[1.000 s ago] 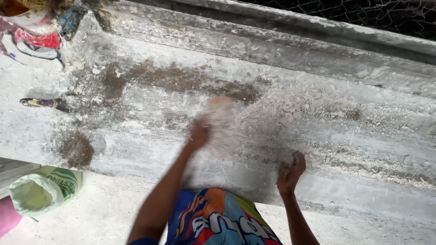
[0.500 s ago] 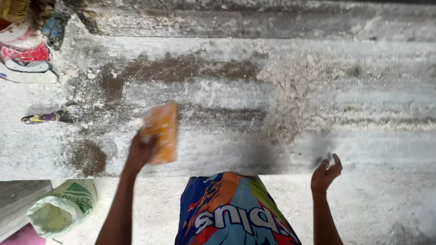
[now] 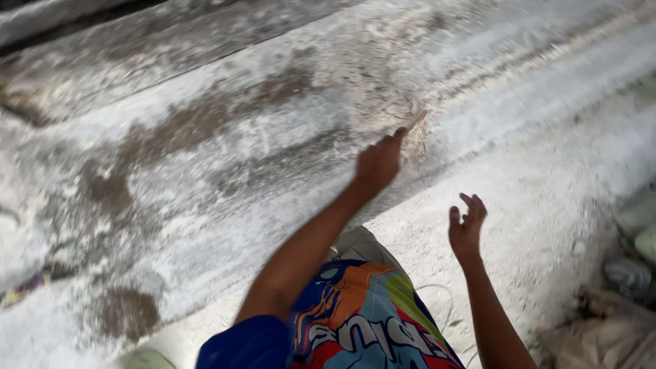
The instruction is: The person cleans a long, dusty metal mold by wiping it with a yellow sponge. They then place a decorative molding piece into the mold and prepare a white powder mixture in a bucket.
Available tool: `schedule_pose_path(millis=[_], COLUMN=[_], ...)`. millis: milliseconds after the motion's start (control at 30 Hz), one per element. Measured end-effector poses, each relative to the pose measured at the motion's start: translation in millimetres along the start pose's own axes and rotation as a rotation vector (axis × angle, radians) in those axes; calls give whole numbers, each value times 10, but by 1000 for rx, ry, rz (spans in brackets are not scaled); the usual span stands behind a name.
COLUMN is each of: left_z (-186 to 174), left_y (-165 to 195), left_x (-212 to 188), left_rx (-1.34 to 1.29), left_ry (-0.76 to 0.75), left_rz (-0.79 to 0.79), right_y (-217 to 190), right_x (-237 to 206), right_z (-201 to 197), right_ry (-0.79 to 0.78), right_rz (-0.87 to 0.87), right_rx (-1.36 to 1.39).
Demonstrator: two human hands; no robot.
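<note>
2 hands: both raised over the dusty concrete step (image 3: 205, 157).
Left hand (image 3: 378, 162): fingers clamped on orange pad (image 3: 415, 134), shifted right since 0.5 s ago, scrubbing onward.
Right hand (image 3: 465, 225): fingers apart, empty.

The concrete steps (image 3: 225, 150) are mostly pale grey-white with a dusty, streaky look, plus brown-grey damp-looking blotches across the middle and one darker patch lower left. The shorts (image 3: 365, 321) are loud: orange, blue, green and red with white lettering. The sleeve (image 3: 239, 345) is deep blue. The blurry thing in the left hand (image 3: 378, 164) looks orange-tan.
</note>
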State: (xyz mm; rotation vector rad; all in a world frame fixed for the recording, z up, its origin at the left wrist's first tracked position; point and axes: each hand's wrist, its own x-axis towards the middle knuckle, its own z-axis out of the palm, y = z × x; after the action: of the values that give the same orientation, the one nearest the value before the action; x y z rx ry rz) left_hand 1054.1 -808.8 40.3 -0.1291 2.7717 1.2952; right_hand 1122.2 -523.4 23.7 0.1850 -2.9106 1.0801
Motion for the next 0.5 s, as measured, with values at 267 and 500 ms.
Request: schedule_pose_path(millis=[267,500], left_z=[-803,93], left_y=[-675,-50], left_x=[-883,382], left_rx=[738,759], left_ry=[-900,-528], left_rz=[323,478], right_y=[452,304], right_x=[-1165,-686], right_z=[-570,-408], right_ry=[260,128], right_rz=[649,486], right_rx=[313,415])
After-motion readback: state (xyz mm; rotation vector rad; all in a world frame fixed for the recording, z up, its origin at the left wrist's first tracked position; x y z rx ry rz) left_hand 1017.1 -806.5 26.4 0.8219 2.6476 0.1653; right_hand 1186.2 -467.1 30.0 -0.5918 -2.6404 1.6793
